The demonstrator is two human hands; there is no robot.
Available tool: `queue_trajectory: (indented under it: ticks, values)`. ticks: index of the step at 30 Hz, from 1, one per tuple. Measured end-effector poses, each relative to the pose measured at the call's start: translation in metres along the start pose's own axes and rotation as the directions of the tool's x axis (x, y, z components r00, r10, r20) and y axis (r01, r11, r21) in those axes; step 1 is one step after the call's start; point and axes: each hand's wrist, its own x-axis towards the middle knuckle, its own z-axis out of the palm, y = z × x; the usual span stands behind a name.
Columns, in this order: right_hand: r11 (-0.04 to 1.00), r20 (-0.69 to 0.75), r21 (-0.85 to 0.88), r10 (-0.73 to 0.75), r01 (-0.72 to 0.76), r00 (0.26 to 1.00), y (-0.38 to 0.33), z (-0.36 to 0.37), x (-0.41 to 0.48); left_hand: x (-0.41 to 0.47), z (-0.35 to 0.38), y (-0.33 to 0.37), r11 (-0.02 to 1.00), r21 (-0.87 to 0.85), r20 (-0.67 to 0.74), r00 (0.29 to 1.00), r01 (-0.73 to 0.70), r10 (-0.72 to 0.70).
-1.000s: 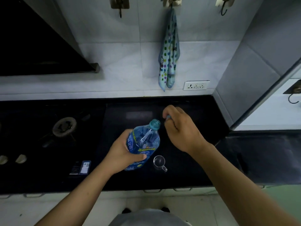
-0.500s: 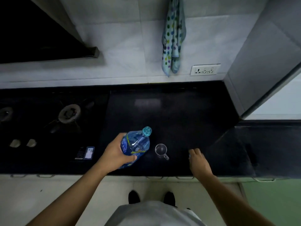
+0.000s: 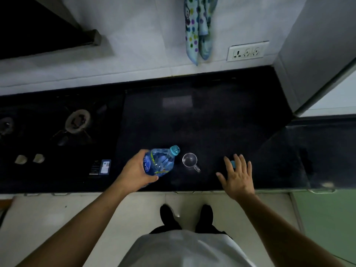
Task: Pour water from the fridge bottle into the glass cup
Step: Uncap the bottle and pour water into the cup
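My left hand [image 3: 135,171] grips a clear blue water bottle [image 3: 160,161] by its body on the black counter. The bottle's uncapped neck leans toward a small glass cup [image 3: 189,160] with a handle, which stands just to its right, apart from it. My right hand [image 3: 238,175] is spread flat over the counter to the right of the cup, fingers apart. The blue cap [image 3: 233,164] lies on the counter under its fingertips, partly hidden.
A gas hob with a burner [image 3: 77,121] and two knobs [image 3: 29,158] fills the counter's left. A spotted cloth [image 3: 198,27] and a wall socket [image 3: 247,51] are at the back. A grey wall corner [image 3: 300,60] bounds the right. The counter's front edge [image 3: 192,191] is near my wrists.
My right hand carried the cap away from the bottle's neck, down to the counter right of the cup, and has opened over it. The view tilted downward.
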Motion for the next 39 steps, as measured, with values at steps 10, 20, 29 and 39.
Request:
queue_trajectory:
  ticks: [10,20,29,39]
  values:
    - [1.0,0.079,-0.023,0.016,-0.014,0.997,-0.002,-0.007,0.002,0.013,0.007,0.005,0.995,0.103,0.053,0.999,-0.015,0.009]
    - [1.0,0.106,-0.012,0.005,-0.004,0.994,-0.001,-0.009,0.004,0.019,0.015,0.003,0.984,0.171,0.088,0.996,-0.044,0.029]
    - [1.0,0.086,-0.002,0.0,0.0,0.996,0.0,-0.007,0.004,0.023,0.016,0.001,0.968,0.248,0.105,0.994,-0.049,0.023]
    - [1.0,0.094,-0.004,0.001,0.0,0.996,-0.002,-0.01,0.003,0.025,0.017,-0.002,0.964,0.264,0.119,0.993,-0.038,0.006]
